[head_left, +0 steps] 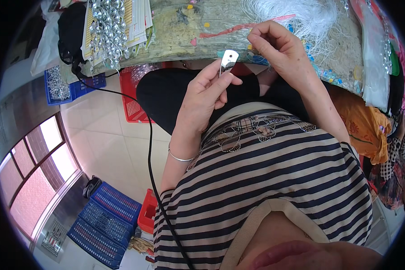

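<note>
My left hand (207, 92) is closed around a small shiny metal nail clipper (229, 59), pinched between thumb and fingers in front of the table edge. Its flat end with a round hole points up and away from me; the fingers cover the lower part. My right hand (279, 49) is raised over the table edge to the right, thumb and forefinger pressed together. Anything between those fingertips is too fine to make out. Beyond that hand lies a loose tangle of clear white thread (297, 18) on the worn table (171, 31).
Strings of silver beads (107, 33) lie on paper cards at the far left, beside a black bag (72, 33). A red strip (243, 28) crosses the tabletop. Red (132, 105) and blue baskets (74, 90) stand below. A black cable (150, 148) hangs at my left.
</note>
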Demonstrator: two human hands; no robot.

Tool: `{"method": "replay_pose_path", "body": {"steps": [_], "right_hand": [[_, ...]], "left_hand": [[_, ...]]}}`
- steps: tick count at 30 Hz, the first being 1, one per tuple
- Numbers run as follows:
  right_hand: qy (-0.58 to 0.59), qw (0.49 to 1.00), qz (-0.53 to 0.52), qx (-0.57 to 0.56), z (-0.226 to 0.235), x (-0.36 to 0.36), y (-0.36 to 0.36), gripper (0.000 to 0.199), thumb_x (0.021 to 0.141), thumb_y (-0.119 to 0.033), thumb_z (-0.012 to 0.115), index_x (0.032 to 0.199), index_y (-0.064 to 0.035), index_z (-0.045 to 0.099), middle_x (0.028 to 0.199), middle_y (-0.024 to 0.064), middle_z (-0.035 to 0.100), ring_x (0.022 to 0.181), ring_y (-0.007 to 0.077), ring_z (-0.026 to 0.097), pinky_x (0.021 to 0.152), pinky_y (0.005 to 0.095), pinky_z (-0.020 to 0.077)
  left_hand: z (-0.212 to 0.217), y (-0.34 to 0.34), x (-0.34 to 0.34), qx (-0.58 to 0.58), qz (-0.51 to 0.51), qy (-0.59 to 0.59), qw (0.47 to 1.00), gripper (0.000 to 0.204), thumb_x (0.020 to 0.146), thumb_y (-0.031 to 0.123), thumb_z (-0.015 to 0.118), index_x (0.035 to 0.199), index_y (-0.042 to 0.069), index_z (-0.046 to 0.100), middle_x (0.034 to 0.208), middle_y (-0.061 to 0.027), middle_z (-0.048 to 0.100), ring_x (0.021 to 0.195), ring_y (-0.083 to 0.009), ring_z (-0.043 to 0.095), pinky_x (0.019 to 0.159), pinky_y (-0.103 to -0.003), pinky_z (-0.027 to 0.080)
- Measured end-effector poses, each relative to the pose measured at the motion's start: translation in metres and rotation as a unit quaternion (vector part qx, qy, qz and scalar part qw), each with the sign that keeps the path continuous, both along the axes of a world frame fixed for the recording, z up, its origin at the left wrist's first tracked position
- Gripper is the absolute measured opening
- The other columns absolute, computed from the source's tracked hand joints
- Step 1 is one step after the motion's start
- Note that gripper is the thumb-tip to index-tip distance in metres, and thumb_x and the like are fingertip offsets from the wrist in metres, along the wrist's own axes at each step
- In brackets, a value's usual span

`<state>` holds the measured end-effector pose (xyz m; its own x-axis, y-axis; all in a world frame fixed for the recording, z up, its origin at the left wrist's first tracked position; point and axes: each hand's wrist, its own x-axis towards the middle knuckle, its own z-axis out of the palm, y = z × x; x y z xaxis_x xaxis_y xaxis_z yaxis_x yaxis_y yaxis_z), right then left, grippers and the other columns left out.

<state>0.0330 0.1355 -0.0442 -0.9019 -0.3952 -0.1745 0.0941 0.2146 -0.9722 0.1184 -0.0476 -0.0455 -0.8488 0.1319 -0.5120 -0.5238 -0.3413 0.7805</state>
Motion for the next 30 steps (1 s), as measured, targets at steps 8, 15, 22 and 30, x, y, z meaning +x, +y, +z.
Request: {"method": "replay_pose_path", "body": {"steps": [8, 15, 22, 30], "right_hand": [[0.033, 0.999, 0.002, -0.022, -0.005, -0.001, 0.001, 0.014, 0.092, -0.018, 0.058, 0.098, -0.0050, 0.058, 0.081, -0.0034, 0.055, 0.076, 0.0025, 0.047, 0.065, 0.0181, 0.0415], [-0.054, 0.998, 0.020, -0.001, 0.016, 0.010, -0.001, 0.011, 0.092, -0.013, 0.054, 0.099, -0.0041, 0.056, 0.080, 0.0006, 0.056, 0.056, 0.0050, 0.055, 0.047, 0.0166, 0.0431], [0.056, 0.996, 0.073, 0.001, -0.001, 0.023, 0.002, 0.009, 0.091, -0.010, 0.056, 0.095, -0.0020, 0.056, 0.079, 0.0017, 0.056, 0.052, 0.0057, 0.054, 0.044, 0.0173, 0.0424], [0.083, 0.990, 0.111, 0.014, -0.005, 0.029, 0.002, 0.007, 0.090, -0.008, 0.058, 0.092, -0.0019, 0.058, 0.081, -0.0003, 0.055, 0.060, 0.0032, 0.049, 0.047, 0.0177, 0.0422]], "left_hand": [[0.000, -0.001, 0.000, 0.005, -0.002, -0.005, 1.000, 0.040, 0.091, 0.015, 0.056, 0.129, 0.004, 0.049, 0.087, -0.0055, 0.063, 0.056, -0.0012, 0.044, 0.045, -0.013, 0.032], [0.000, -0.003, 0.001, 0.003, 0.009, -0.002, 1.000, 0.039, 0.091, 0.014, 0.057, 0.128, 0.004, 0.049, 0.087, -0.0057, 0.064, 0.056, -0.0010, 0.044, 0.045, -0.013, 0.032], [0.001, -0.005, 0.000, -0.009, 0.020, 0.003, 1.000, 0.038, 0.091, 0.015, 0.057, 0.127, 0.004, 0.050, 0.088, -0.0054, 0.065, 0.055, -0.0005, 0.044, 0.045, -0.014, 0.032], [0.000, -0.006, 0.000, -0.023, 0.015, 0.016, 0.999, 0.039, 0.091, 0.017, 0.057, 0.127, 0.004, 0.050, 0.089, -0.0025, 0.064, 0.057, 0.0000, 0.044, 0.047, -0.013, 0.032]]}}
